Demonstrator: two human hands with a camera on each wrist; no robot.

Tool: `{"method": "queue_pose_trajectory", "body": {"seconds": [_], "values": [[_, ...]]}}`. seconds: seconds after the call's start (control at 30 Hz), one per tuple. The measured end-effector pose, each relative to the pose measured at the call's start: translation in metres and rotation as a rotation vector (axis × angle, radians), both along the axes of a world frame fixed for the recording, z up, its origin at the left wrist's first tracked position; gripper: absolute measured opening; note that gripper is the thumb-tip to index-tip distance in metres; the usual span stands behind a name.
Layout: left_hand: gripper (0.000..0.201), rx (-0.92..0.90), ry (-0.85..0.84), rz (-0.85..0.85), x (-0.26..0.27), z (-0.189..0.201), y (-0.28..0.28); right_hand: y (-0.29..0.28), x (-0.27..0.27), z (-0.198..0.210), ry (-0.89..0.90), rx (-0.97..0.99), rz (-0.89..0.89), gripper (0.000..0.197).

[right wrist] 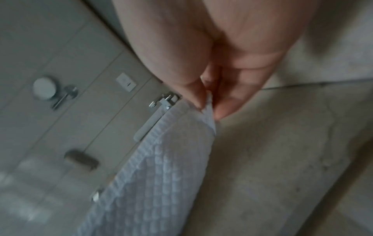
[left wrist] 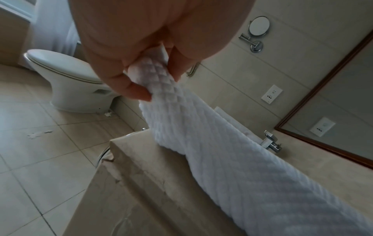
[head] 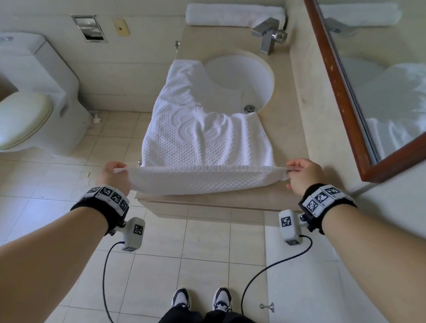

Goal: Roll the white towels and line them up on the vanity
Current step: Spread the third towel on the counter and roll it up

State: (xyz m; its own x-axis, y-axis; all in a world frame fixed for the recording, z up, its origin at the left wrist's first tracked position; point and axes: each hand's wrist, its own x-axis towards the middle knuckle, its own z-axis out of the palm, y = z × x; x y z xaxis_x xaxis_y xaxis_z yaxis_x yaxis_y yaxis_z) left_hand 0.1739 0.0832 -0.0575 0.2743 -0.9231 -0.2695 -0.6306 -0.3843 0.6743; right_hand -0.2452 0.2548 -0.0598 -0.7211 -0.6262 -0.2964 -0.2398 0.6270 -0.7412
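Head view: left hand (head: 111, 174) and right hand (head: 303, 175) pinch the towel (head: 208, 141) corners, arms outstretched.

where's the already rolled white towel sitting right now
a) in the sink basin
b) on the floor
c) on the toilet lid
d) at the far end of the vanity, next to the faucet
d: the rolled towel lies across the far end of the vanity, next to the faucet, while both hands hold the unrolled towel at the near edge.
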Motion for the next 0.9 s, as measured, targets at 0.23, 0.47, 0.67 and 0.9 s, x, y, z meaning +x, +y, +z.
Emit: {"method": "queue_pose_trajectory", "body": {"seconds": [0.23,0.47,0.67,0.9], "values": [[0.029,-0.023,-0.035,0.027,0.008,0.005,0.005,-0.014,0.024,0.027,-0.578,-0.432,-0.297,0.017],[0.028,-0.047,-0.013,0.019,0.016,0.007,0.007,-0.024,0.034,0.032,-0.129,-0.212,-0.284,0.021],[0.026,-0.059,-0.006,-0.006,0.028,0.009,0.009,-0.014,0.029,0.023,0.195,-0.019,-0.062,0.014],[0.022,-0.082,0.022,-0.026,0.030,0.009,0.004,-0.024,0.030,0.018,0.257,-0.022,-0.146,0.016]]}}
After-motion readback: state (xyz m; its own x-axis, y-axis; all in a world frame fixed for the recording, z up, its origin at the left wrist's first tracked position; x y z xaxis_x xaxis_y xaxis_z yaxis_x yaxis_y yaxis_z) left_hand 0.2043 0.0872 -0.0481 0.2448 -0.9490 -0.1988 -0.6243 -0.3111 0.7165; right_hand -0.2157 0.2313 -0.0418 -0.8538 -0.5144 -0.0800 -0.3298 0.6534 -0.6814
